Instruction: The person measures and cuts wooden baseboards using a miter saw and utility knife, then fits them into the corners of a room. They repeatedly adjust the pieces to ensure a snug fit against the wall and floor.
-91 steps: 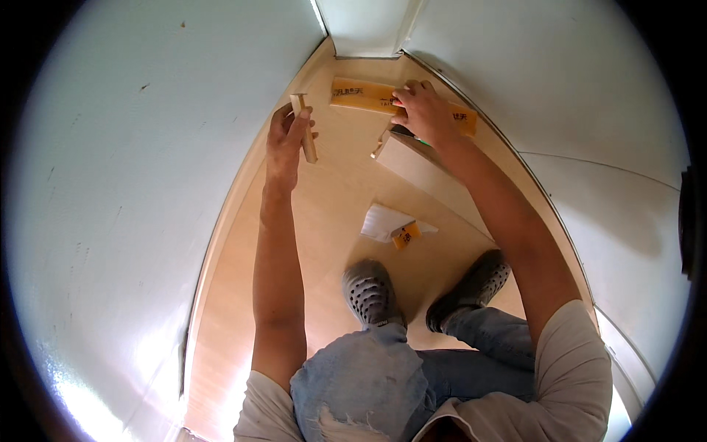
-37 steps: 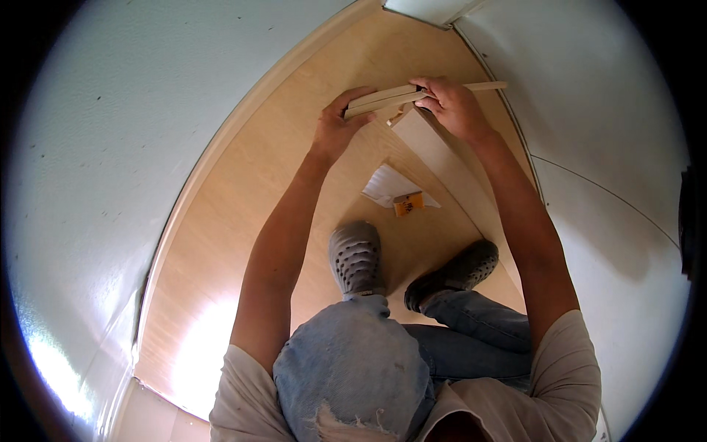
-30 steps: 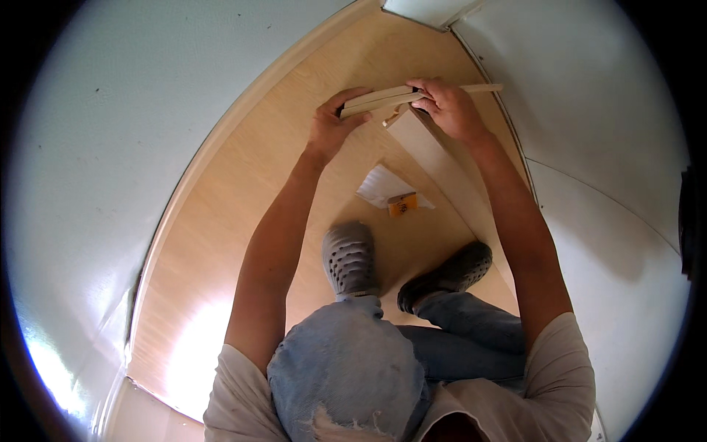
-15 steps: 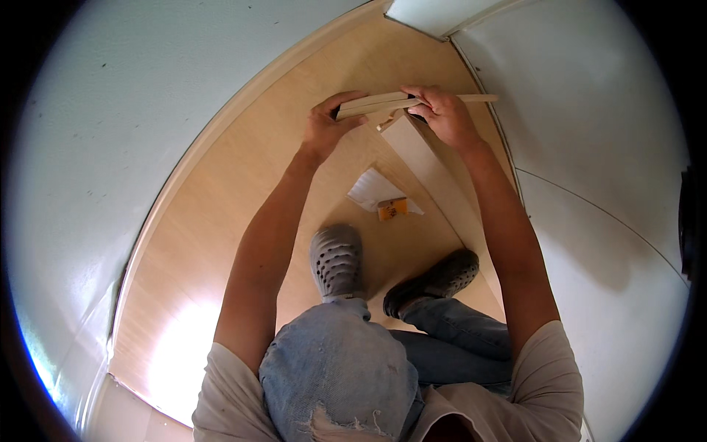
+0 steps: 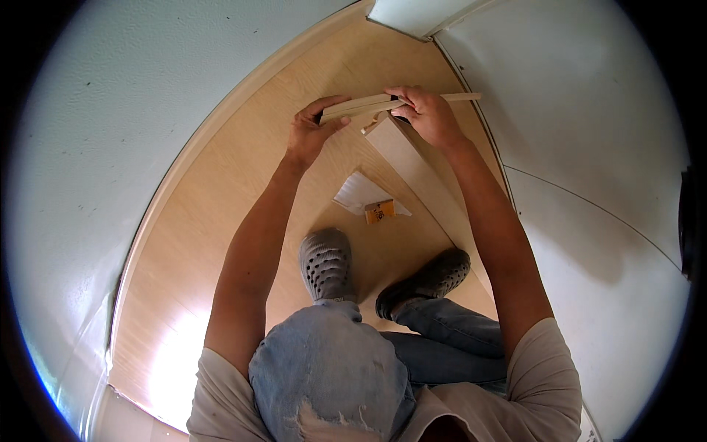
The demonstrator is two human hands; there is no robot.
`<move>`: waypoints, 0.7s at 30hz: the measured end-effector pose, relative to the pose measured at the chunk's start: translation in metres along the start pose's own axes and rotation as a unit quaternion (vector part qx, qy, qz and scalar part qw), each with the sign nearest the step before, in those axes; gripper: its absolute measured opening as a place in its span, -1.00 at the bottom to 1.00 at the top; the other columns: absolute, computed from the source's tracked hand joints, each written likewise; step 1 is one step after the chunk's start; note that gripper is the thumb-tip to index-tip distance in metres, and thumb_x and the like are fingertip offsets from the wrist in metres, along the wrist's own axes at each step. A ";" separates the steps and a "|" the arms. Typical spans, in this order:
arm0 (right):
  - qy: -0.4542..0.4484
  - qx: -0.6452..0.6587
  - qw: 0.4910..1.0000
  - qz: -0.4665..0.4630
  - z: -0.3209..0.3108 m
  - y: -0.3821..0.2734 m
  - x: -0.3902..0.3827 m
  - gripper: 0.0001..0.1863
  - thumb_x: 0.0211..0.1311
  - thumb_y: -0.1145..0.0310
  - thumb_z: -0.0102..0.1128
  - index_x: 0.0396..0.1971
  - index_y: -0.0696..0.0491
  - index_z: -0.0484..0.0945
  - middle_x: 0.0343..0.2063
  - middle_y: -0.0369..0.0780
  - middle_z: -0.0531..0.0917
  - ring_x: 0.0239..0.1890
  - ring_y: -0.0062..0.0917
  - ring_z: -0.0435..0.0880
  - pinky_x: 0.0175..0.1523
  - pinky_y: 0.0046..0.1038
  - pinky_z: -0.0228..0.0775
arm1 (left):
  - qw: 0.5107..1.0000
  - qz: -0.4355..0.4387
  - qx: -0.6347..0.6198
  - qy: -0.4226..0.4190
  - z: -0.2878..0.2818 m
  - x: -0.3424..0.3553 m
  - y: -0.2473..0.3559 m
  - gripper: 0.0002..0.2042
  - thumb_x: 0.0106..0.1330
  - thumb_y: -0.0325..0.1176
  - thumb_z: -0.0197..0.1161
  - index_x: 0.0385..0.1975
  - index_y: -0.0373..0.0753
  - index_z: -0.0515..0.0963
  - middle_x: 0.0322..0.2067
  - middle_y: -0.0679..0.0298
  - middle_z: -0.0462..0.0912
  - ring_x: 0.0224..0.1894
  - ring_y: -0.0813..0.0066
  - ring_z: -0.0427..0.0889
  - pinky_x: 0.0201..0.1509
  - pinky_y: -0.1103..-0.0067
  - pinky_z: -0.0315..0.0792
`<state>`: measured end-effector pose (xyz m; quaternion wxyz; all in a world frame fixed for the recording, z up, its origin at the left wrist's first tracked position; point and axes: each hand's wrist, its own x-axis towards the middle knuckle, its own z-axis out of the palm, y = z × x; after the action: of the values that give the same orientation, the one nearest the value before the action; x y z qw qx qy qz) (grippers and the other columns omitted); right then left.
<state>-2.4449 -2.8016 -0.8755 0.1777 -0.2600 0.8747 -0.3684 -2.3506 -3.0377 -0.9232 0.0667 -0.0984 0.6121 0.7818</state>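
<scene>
Both of my hands hold light wooden strips (image 5: 361,106) crosswise above the wooden surface, and the strips look stacked or paired. My left hand (image 5: 308,136) grips their left end, thumb below and fingers above. Farther along, my right hand (image 5: 433,118) pinches them, and a thin end sticks out to its right. Something dark shows at the fingers of each hand; I cannot make out what it is. Just below the right hand lies a long pale wooden moulding (image 5: 412,158) with a shaped end.
A white sheet (image 5: 359,190) and a small orange-yellow packet (image 5: 381,212) lie on the wood-grain surface (image 5: 221,228) ahead of my shoes (image 5: 326,261). A pale wall (image 5: 81,147) curves along the left. White panels (image 5: 582,147) stand along the right.
The whole view has shifted slightly, so hands, strips and surroundings sit a little farther left in the picture. The grip on the strips looks the same.
</scene>
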 end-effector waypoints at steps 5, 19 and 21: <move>-0.009 0.010 1.000 0.011 -0.004 -0.002 0.001 -0.67 0.21 0.47 0.22 0.00 0.10 0.57 -0.22 -0.15 0.70 -0.22 -0.45 0.69 -0.10 -0.46 0.49 | 1.000 -0.017 -0.010 0.008 0.001 -0.001 -0.001 -0.64 0.22 -0.49 0.35 0.04 -0.28 0.56 0.03 0.24 0.61 0.05 0.49 0.53 0.15 0.56 0.42; 0.105 0.264 0.956 0.071 -0.007 -0.008 -0.006 -0.82 0.31 0.35 0.16 -0.34 0.17 0.61 -0.42 -0.26 0.66 -0.35 -0.64 0.59 -0.20 -0.57 0.43 | 1.000 -0.002 -0.005 0.005 0.002 0.004 -0.006 -0.64 0.22 -0.46 0.37 0.04 -0.23 0.57 -0.02 0.28 0.63 0.01 0.52 0.54 0.14 0.57 0.42; 0.127 0.219 0.967 0.026 -0.002 -0.005 -0.005 -0.90 0.23 0.43 0.23 -0.38 0.15 0.60 -0.44 -0.26 0.65 -0.36 -0.63 0.59 -0.22 -0.56 0.42 | 1.000 -0.004 -0.016 0.002 0.002 0.003 -0.005 -0.64 0.22 -0.46 0.37 0.04 -0.23 0.58 -0.03 0.28 0.63 0.01 0.52 0.54 0.14 0.57 0.42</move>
<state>-2.4405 -2.8002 -0.8699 0.1269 -0.1427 0.7945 -0.5765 -2.3530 -3.0344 -0.9280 0.0667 -0.1035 0.5992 0.7911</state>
